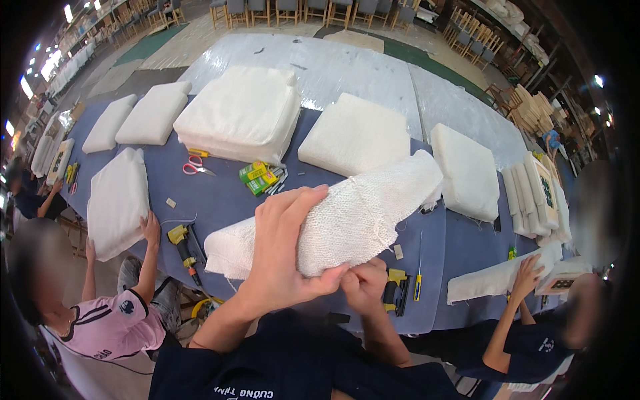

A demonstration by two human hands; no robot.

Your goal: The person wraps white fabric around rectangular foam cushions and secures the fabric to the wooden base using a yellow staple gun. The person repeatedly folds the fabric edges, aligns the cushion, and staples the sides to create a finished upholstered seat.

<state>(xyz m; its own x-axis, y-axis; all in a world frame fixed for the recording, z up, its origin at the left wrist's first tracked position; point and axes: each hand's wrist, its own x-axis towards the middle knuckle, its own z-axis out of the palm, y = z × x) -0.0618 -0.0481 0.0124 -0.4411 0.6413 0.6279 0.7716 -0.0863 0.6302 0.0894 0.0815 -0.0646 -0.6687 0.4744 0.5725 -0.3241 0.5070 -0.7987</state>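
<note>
Nearest the camera, a dark navy shirt (280, 373) with pale lettering is seen along the lower edge, and both bare forearms rise from it. The left hand (283, 250) is laid over a white, coarse-woven fabric cover (360, 217), a long, limp sleeve of cloth; its fingers (293, 203) are spread across the upper face and the thumb is closed beneath the lower edge, so the cloth is gripped. The right hand (363, 283) is set just below and to the right, its fingers pinched shut on the lower hem of the same cover.

The cover is held clear above the near edge of the blue-topped desk (227, 200). Its long axis runs from lower left to upper right, and both ends reach well beyond the hands. The left hand is nearer the middle of the cover; the right is confined to the hem.

On the desk beyond are noted several white square foam cushions (357, 137), a pair of red-handled scissors (197, 165), green and yellow boxes (259, 178), and a yellow staple gun (397, 288) just right of the right hand. A second yellow power tool (183, 243) lies to the left. A co-worker in a pink shirt (117, 327) has a hand on another cushion (119, 200); another co-worker's hand (527, 270) rests on white cloth at the right.
</note>
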